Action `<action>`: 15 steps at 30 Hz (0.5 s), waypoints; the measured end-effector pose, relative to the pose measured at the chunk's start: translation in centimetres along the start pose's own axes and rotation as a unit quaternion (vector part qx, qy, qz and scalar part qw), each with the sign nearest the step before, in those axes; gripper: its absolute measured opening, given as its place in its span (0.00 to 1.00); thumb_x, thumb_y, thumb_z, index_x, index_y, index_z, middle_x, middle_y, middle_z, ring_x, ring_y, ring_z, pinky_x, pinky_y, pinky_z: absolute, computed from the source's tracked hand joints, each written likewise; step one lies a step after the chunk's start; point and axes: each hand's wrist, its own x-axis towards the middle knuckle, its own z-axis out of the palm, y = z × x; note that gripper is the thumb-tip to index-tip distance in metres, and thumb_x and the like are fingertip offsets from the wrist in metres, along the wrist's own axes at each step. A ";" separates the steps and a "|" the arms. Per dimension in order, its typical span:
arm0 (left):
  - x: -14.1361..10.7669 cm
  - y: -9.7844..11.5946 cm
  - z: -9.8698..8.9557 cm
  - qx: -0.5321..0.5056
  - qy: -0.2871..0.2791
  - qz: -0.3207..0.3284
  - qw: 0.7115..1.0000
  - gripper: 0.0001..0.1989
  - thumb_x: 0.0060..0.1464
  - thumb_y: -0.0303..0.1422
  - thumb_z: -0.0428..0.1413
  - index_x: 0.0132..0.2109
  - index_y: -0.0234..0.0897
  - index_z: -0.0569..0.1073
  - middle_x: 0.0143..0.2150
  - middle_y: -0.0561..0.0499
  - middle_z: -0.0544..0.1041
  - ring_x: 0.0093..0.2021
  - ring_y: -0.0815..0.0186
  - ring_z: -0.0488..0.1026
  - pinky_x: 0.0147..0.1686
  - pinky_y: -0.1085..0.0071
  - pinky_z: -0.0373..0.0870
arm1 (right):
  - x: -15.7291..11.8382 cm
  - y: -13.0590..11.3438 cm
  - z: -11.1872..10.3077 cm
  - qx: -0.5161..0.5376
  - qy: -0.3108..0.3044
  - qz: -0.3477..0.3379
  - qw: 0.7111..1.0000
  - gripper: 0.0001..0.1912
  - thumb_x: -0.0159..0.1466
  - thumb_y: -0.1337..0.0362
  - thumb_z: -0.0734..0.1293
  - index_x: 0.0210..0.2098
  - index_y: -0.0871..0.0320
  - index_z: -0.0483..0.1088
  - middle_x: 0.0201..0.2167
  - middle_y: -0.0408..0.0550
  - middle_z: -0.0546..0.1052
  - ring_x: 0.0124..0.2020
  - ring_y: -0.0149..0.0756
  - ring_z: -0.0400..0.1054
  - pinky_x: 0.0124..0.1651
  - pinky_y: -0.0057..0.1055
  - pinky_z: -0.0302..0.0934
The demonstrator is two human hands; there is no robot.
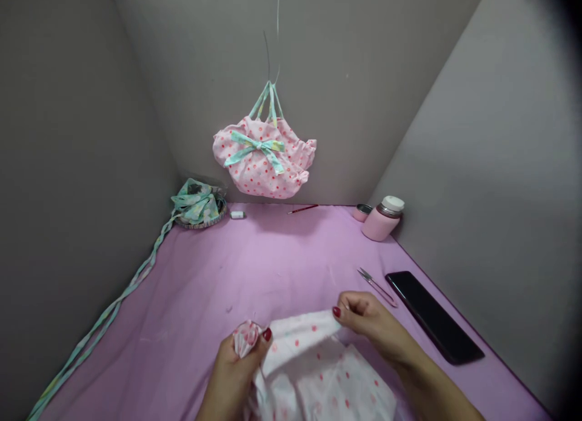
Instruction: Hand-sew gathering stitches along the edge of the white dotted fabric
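Nearest: white cloth with pink and red dots [336,378] at the bottom edge of view, close in front of the wearer, a strip of it stretched between two bare hands, the rest hanging in loose folds below. Left hand [236,367] clamped on the cloth, thumb pressed down, a gathered bunch of it standing up between thumb and fingers. Right hand [370,321] pinches the far right end of the strip, thumb against curled fingers. Dark red nail on each thumb.

Beneath, a bench [186,312] under a creased lilac cover. Right side: black slab, phone-like [434,318], lying aslant; just beside it, pink-handled snips [378,288], points away from the wearer. Left edge: mint fabric strips [123,295] run back along the wall to a shallow basket [203,225] heaped with mint patterned fabric [196,197].

Far edge, left to right: that basket, a small white spool [237,215], a thin dark-red stick [303,209], a small open pink container [362,213], a pink jar with white cap [380,223], tilted.

Farthest: pink dotted item [268,182] hung by mint straps [261,103] before the grey back wall [204,63], mint bow [259,146] on its front.
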 end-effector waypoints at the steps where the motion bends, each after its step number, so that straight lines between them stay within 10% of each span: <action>1: -0.3 -0.3 0.0 -0.011 -0.010 -0.024 1.000 0.15 0.45 0.42 0.59 0.25 0.36 0.66 0.18 0.55 0.67 0.19 0.70 0.65 0.20 0.74 0.63 | -1.1 0.3 0.0 -0.018 -0.005 0.009 1.000 0.24 0.56 0.49 0.66 0.19 0.58 0.53 0.17 0.36 0.51 0.19 0.24 0.44 0.22 0.24 0.40; 8: -1.5 -2.1 0.2 0.055 -0.009 -0.139 0.989 0.16 0.42 0.41 0.59 0.23 0.36 0.63 0.19 0.57 0.62 0.20 0.71 0.59 0.21 0.74 0.57 | -4.7 5.7 0.8 -0.175 0.030 0.091 0.980 0.19 0.57 0.57 0.63 0.17 0.59 0.53 0.17 0.38 0.52 0.21 0.26 0.47 0.21 0.23 0.41; 15: -1.5 -1.9 0.4 0.101 0.016 -0.119 0.988 0.17 0.40 0.44 0.58 0.22 0.37 0.62 0.18 0.58 0.60 0.20 0.71 0.56 0.20 0.75 0.53 | -2.2 0.2 2.1 -0.093 0.055 -0.055 0.993 0.08 0.63 0.61 0.59 0.31 0.58 0.63 0.22 0.40 0.61 0.23 0.27 0.53 0.25 0.23 0.48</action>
